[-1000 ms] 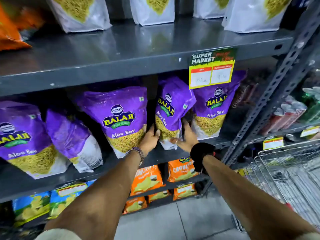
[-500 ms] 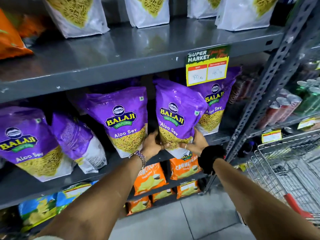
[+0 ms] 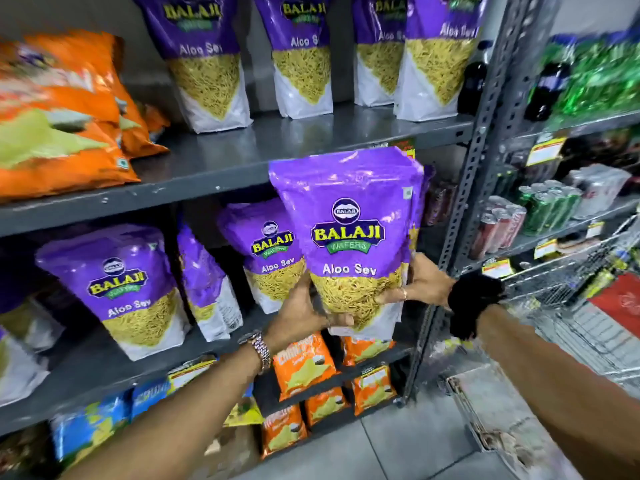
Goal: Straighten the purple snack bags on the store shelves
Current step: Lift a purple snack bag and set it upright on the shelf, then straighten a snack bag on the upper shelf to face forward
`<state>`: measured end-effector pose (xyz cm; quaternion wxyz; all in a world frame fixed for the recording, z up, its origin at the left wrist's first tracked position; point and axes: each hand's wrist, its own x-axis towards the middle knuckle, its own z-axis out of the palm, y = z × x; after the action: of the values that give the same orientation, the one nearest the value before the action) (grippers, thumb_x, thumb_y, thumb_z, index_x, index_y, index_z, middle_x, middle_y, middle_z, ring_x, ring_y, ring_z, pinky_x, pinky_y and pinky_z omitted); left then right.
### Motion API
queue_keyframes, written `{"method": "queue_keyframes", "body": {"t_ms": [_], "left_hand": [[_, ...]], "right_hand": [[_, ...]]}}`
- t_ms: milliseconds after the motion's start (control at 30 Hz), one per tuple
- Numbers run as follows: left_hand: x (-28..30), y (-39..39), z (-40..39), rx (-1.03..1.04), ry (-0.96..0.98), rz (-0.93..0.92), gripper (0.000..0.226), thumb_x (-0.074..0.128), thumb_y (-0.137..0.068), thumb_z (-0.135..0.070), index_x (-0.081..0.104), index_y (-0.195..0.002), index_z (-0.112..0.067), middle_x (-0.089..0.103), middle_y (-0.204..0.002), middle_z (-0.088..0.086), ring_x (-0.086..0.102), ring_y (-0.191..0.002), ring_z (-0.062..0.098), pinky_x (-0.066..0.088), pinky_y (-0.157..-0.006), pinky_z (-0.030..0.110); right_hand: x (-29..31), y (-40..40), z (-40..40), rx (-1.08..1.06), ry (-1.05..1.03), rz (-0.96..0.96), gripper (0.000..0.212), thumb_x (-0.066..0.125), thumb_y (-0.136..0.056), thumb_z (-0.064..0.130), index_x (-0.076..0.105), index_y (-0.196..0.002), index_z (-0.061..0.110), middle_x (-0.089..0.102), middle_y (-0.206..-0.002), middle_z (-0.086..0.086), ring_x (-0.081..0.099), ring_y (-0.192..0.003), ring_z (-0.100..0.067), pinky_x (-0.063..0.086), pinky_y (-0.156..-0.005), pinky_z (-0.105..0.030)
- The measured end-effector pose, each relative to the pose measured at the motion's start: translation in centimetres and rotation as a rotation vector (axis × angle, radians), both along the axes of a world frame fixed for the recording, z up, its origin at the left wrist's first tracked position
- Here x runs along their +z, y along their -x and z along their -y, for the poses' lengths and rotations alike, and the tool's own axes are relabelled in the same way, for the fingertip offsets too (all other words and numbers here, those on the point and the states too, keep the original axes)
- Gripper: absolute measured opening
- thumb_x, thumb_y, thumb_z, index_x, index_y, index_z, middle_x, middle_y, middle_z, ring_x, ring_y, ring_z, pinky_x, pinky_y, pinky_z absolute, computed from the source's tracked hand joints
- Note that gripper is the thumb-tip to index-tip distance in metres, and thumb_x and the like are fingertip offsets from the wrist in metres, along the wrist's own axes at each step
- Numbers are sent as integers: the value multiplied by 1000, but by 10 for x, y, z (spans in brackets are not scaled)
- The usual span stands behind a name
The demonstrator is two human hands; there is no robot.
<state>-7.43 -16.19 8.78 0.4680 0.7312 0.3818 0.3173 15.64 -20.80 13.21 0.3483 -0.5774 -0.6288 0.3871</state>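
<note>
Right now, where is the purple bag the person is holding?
The purple bag is held up in both hands, the left hand and right hand, in front of the middle shelf, right of centre.

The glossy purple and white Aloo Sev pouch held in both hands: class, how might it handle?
The purple Aloo Sev pouch probably feels light, since the left hand and right hand lift it by its base. Its shiny film looks slippery. Loose sev inside likely crushes if squeezed.

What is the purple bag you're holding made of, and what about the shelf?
The purple bag looks like thin glossy plastic film: it shines, crinkles, and has a clear window showing yellow noodles. The shelf looks like grey painted metal, probably steel: flat, slightly shiny, with small chips.
</note>
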Motion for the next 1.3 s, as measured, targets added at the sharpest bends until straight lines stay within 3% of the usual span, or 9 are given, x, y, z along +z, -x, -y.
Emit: {"method": "queue_keyframes", "body": {"t_ms": [167, 300, 400, 500, 733, 900, 967, 1100, 1300], "left_hand": [[78, 37, 12, 110, -221, 139, 71, 89, -51, -7, 47, -106, -25, 62, -99, -12, 59, -84, -20, 45, -75, 2], [147, 64, -1, 212, -406, 204, 79, 87, -45, -41, 49, -113, -29, 64, -111, -6, 60, -100, -5, 46, -86, 8], [192, 76, -15, 295, -520, 224, 80, 84, -44, -47, 47, -113, -29, 62, -110, -9, 57, -97, -13, 44, -85, 4], [228, 83, -32, 403, -593, 206, 86, 87, -45, -47, 47, -118, -27, 59, -116, -4, 58, -107, 5, 44, -95, 18], [248, 96, -90, 502, -465, 144, 93, 89, -46, -36, 45, -125, -17, 58, -124, 2, 55, -115, 18, 45, -101, 36], [234, 98, -130, 558, -287, 207, 96, 87, -45, -39, 45, -128, -18, 63, -126, 6, 59, -116, 21, 47, -104, 43], [233, 100, -143, 557, -258, 223, 89, 88, -53, -31, 43, -129, -15, 62, -127, 8, 58, -116, 23, 46, -104, 45], [238, 102, -162, 550, -241, 235, 82, 83, -66, -17, 36, -134, -10, 58, -124, 6, 54, -114, 18, 43, -103, 34], [238, 104, -171, 599, -250, 199, 80, 83, -67, -22, 40, -133, -11, 58, -132, 10, 54, -122, 23, 44, -104, 36]], "right_hand": [[86, 36, 10, 90, -163, -100, 61, 81, -57, 4, 56, -112, -4, 66, -113, -19, 65, -97, -23, 54, -92, -41], [149, 63, -14, 65, -300, -211, 47, 79, -58, -4, 61, -101, 0, 72, -92, -4, 65, -83, -9, 56, -77, -23], [190, 83, -40, 50, -389, -290, 29, 72, -64, -11, 63, -80, 12, 74, -66, 13, 66, -67, 2, 55, -68, -14], [216, 101, -70, -1, -478, -358, 28, 66, -70, -14, 64, -89, 7, 73, -61, 19, 64, -62, 9, 53, -63, -8], [216, 135, -143, -86, -516, -440, 49, 70, -70, -8, 55, -117, -6, 63, -117, -21, 62, -85, -14, 53, -73, -12], [208, 152, -189, -112, -435, -416, 39, 62, -77, -11, 50, -111, 1, 58, -81, -2, 48, -63, 0, 46, -55, -1], [210, 158, -204, -108, -423, -385, 29, 61, -79, -10, 48, -97, 9, 43, -67, 8, 49, -48, 4, 44, -54, -3], [208, 163, -233, -103, -429, -292, 41, 62, -79, -5, 47, -117, -5, 54, -75, 5, 55, -53, 10, 47, -62, -4], [214, 168, -244, -97, -377, -211, 44, 66, -78, 3, 48, -118, -2, 61, -92, -14, 57, -90, -23, 47, -97, -41]]}}
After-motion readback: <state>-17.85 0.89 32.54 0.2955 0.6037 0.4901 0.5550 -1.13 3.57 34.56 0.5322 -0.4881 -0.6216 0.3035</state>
